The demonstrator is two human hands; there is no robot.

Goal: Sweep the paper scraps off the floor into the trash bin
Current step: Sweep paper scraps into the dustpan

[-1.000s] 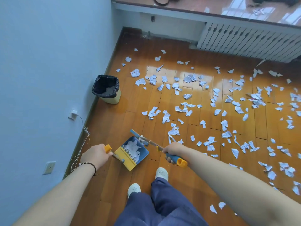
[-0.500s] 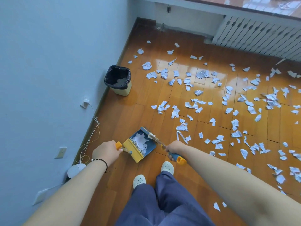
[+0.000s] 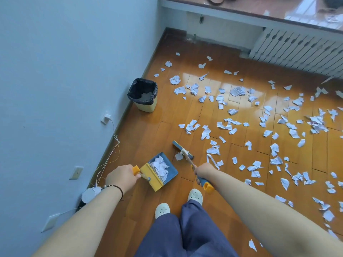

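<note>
Many white paper scraps [image 3: 230, 125] lie scattered over the wooden floor, mostly to the right and ahead. My left hand [image 3: 121, 177] grips the yellow handle of a blue and yellow dustpan [image 3: 171, 172] that holds a heap of scraps. My right hand [image 3: 204, 170] grips the handle of a small broom [image 3: 182, 147], whose blue head rests on the floor just right of the pan's mouth, with one scrap beside it. The trash bin [image 3: 143, 95], cream with a black liner, stands against the left wall ahead of the pan.
The blue wall [image 3: 65, 80] runs along the left, with sockets, a plug and loose wires [image 3: 111, 149] trailing to the floor. A white radiator [image 3: 297, 51] stands under the window ledge at the back right. My feet in white clogs [image 3: 194, 194] are below the pan.
The broom head has moved out of the dustpan onto the floor to its right. The view has shifted, so the bin sits nearer the centre.
</note>
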